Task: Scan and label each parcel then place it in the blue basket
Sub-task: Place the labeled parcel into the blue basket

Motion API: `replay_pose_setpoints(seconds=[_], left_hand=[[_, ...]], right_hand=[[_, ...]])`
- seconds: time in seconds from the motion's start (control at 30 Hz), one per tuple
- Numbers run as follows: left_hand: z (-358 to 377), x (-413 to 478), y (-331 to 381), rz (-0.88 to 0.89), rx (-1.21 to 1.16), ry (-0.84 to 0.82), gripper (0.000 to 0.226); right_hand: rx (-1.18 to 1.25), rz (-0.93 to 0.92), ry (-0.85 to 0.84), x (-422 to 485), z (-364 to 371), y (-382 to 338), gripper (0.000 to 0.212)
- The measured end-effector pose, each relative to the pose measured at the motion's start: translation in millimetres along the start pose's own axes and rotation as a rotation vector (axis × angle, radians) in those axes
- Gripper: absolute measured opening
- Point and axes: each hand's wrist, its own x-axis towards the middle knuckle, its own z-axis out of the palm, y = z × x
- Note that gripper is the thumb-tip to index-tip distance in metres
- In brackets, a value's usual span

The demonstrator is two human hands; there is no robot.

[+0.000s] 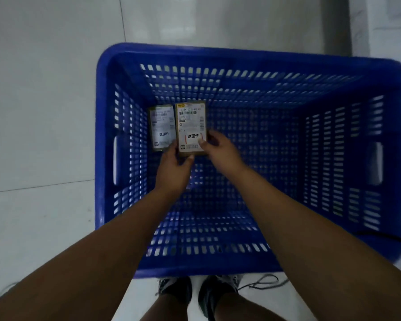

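Fingers (203, 142) of left hand (171, 169) and right hand (220, 149) pinch a parcel (190, 121) just beside the second parcel (162, 126), near the blue basket (218, 53) left wall; its mesh floor stretches rightward.

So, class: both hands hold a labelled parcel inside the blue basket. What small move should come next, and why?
Probably set the held parcel beside the other parcel and release it: it carries its label, and the left hand and right hand hold it low in the blue basket.
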Motion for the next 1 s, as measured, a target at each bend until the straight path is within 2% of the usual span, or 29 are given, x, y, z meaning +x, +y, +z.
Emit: replay_pose_setpoints(seconds=[0.1,0.27,0.37,0.53,0.67,0.83,1.0], left_hand=[[9,26,-22,-0.022,0.087,0.021,0.062],[24,44,-34,-0.017,0.428,-0.019,0.068],[29,51,-37,-0.007,0.495,-0.041,0.071],[28,59,-34,-0.035,0.569,-0.065,0.082],[16,47,-8,-0.114,0.429,-0.056,0.078],[-1,-4,73,0.048,0.209,0.011,0.052],[-13,-86,187,0.207,-0.003,-0.105,0.031]], right_hand=[[0.028,0.032,-0.006,38,9,23,0.045],[0.076,0.044,0.001,63,16,32,0.036],[0.104,0.059,-0.007,67,21,36,0.033],[0.101,0.095,-0.016,66,26,36,0.047],[0.071,0.090,-0.039,38,15,14,0.046],[0.172,0.007,0.075,-37,-24,-43,0.056],[0.270,-0.075,0.213,-144,-83,-119,0.047]])
